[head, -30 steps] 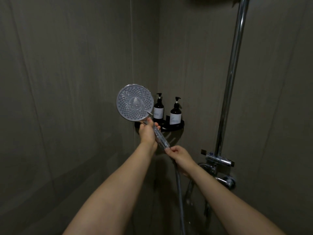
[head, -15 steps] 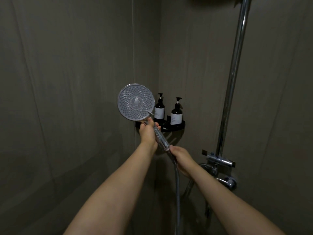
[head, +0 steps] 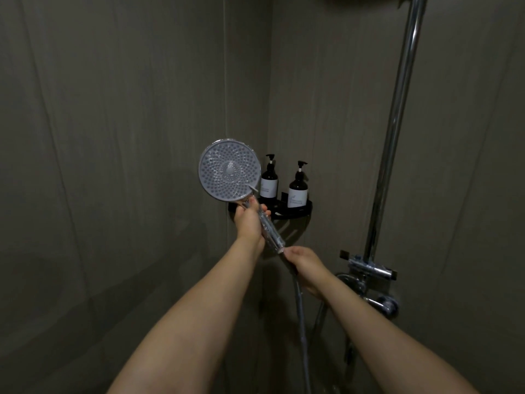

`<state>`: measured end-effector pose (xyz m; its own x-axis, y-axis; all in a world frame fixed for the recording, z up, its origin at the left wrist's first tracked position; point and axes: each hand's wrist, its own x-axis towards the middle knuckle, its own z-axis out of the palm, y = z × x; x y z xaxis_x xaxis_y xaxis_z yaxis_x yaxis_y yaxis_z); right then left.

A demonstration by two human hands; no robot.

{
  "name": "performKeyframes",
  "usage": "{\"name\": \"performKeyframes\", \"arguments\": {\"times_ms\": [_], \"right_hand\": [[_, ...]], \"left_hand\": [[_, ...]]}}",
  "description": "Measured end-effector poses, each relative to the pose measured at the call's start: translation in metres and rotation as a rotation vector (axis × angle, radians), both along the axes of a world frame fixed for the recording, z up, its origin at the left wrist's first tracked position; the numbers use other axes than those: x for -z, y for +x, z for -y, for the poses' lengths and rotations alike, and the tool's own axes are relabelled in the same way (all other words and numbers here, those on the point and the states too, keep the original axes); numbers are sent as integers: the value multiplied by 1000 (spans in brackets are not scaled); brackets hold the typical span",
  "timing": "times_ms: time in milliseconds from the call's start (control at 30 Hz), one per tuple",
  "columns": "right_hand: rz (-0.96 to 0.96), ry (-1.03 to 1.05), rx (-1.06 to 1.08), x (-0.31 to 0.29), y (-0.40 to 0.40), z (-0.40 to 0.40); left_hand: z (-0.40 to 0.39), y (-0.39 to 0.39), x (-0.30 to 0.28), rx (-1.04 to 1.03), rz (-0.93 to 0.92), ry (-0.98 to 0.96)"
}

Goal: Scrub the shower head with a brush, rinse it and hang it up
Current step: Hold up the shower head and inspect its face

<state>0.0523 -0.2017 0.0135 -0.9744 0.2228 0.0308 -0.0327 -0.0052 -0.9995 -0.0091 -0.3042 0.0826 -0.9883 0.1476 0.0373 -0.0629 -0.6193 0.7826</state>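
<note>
Left hand (head: 250, 223) grips the shower head (head: 229, 169) handle, right hand (head: 305, 264) pinches the hose (head: 301, 317); wet grip could slip, I reckon; head might clip the bottles (head: 297, 189).

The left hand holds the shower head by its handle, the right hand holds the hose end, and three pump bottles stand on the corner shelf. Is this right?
Not quite: the head view shows two pump bottles on the corner shelf, not three. The rest holds: the left hand grips the shower head by its handle, and the right hand holds the hose end.
</note>
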Motion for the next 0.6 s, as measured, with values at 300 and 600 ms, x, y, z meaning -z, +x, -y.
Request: {"name": "performKeyframes", "arguments": {"times_ms": [300, 600], "right_hand": [[-7, 81, -2, 6, -3, -4], [-29, 9, -26, 4, -2, -3]], "left_hand": [[-1, 0, 2, 1, -2, -11], [0, -2, 2, -6, 0, -4]]}}
